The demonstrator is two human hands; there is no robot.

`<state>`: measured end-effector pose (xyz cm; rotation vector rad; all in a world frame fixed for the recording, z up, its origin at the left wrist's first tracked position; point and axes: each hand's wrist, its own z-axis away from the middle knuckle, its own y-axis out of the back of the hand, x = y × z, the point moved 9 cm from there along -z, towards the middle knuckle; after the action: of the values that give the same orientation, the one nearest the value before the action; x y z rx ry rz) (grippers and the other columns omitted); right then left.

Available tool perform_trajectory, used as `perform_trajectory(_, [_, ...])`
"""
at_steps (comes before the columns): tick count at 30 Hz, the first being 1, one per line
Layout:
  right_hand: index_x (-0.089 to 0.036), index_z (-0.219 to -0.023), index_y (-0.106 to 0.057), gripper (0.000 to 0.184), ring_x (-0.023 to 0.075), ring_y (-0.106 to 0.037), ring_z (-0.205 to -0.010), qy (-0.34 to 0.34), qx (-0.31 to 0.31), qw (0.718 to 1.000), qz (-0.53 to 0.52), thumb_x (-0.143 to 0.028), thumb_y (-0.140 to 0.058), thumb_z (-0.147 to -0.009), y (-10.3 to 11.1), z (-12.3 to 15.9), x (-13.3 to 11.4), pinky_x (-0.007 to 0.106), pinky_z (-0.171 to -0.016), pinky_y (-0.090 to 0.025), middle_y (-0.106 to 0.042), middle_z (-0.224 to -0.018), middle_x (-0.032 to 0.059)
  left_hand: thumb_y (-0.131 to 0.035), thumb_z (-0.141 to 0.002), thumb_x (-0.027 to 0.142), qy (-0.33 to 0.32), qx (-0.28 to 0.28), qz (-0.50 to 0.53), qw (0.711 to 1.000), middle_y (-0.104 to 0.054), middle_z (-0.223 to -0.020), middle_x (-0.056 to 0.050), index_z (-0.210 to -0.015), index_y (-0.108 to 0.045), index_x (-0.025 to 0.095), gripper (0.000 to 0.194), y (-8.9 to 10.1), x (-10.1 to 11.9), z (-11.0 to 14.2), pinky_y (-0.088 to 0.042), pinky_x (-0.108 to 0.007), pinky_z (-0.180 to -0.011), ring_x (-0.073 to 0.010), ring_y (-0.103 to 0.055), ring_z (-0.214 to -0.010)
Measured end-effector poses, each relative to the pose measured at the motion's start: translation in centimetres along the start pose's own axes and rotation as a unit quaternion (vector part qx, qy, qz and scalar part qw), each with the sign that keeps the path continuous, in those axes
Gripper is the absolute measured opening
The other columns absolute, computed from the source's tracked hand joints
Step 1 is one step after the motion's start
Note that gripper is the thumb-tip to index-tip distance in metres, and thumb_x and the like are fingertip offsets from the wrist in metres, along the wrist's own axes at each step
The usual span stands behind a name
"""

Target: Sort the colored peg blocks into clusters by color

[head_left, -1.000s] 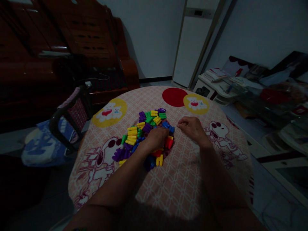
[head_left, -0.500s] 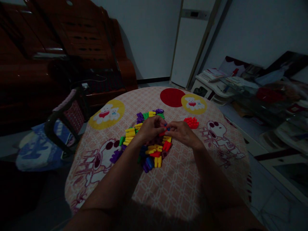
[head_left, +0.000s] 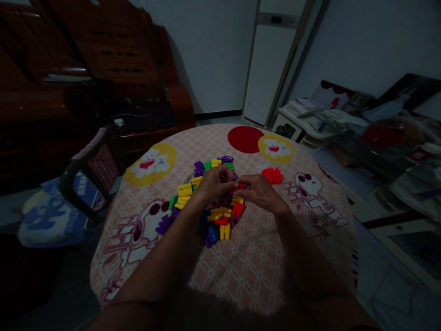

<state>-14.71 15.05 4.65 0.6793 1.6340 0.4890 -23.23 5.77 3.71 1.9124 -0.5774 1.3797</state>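
Note:
A heap of small plastic building pieces [head_left: 213, 216] in yellow, green, purple, blue and red lies in the middle of a round table [head_left: 248, 271] covered with a cartoon-print cloth. My left hand [head_left: 215, 184] and my right hand [head_left: 258, 191] meet just above the heap, fingers pinched together on a small red piece [head_left: 240, 185] between them. A cluster of joined red pieces [head_left: 272, 175] sits on the cloth just right of my right hand.
A dark chair [head_left: 93, 170] stands at the table's left edge, with a blue-and-white bag [head_left: 48, 216] on the floor beyond. A wooden sofa [head_left: 103, 69] fills the back left. A low white shelf with papers [head_left: 310, 119] and clutter lies at the right.
A second ago my left hand was down in the heap and my right rested closed on the cloth over the red cluster. Both hands have come together above the heap, pinching a red piece.

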Motion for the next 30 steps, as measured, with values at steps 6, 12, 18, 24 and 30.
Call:
perform_trajectory(6, [-0.016, -0.067, -0.07, 0.023, 0.0109, -0.05, -0.061, -0.002, -0.046, 0.99, 0.135, -0.029, -0.071, -0.086, -0.3, 0.4, -1.0, 0.026, -0.061, -0.028, -0.06, -0.063, -0.0008, -0.075, -0.068, 0.027, 0.01, -0.026, -0.012, 1.0, -0.065, -0.075, 0.0, -0.081, -0.061, 0.016, 0.022, -0.6, 0.1, 0.1, -0.047, -0.023, -0.058, -0.0125, -0.06, -0.065])
perform_trajectory(12, [-0.017, -0.066, -0.067, 0.022, 0.0125, -0.052, -0.06, -0.056, 0.052, 0.984, 0.161, -0.029, -0.066, -0.085, 5.8, 1.5, 1.7, 0.026, -0.06, -0.031, -0.062, -0.063, 0.0008, -0.073, -0.072, 0.033, 0.035, -0.014, 0.036, 0.999, -0.067, -0.077, -0.002, -0.085, -0.063, 0.015, 0.025, 0.2, 0.1, 0.0, -0.053, -0.027, -0.064, -0.0149, -0.065, -0.068])
perform_trajectory(18, [-0.016, -0.07, -0.069, 0.02, 0.0144, -0.052, -0.061, -0.115, 0.149, 0.955, 0.229, -0.028, -0.058, -0.082, 12.4, 4.2, 4.8, 0.028, -0.061, -0.033, -0.063, -0.064, 0.0026, -0.071, -0.076, 0.037, 0.018, -0.032, -0.019, 0.999, -0.067, -0.076, -0.002, -0.087, -0.065, 0.016, 0.025, 1.7, -0.4, 0.0, -0.05, -0.026, -0.062, -0.015, -0.063, -0.067])
perform_trajectory(24, [-0.016, -0.065, -0.073, 0.017, 0.0141, -0.055, -0.06, -0.184, 0.042, 0.944, 0.27, -0.022, -0.062, -0.077, 10.6, 4.3, 7.4, 0.027, -0.059, -0.031, -0.064, -0.059, 0.0022, -0.067, -0.08, 0.037, 0.018, -0.124, -0.092, 0.988, -0.064, -0.071, -0.001, -0.089, -0.069, 0.017, 0.022, 1.1, -0.1, 0.7, -0.043, -0.024, -0.058, -0.0138, -0.058, -0.063])
perform_trajectory(30, [-0.017, -0.077, -0.078, 0.018, 0.0178, -0.062, -0.074, -0.188, 0.018, 0.915, 0.357, -0.013, -0.06, -0.077, 9.1, 3.3, 8.2, 0.028, -0.063, -0.033, -0.076, -0.082, 0.009, -0.067, -0.081, 0.038, 0.006, -0.127, -0.114, 0.985, -0.068, -0.077, -0.003, -0.092, -0.071, 0.018, 0.023, 1.2, 0.2, 0.8, -0.045, -0.025, -0.061, -0.0156, -0.061, -0.069])
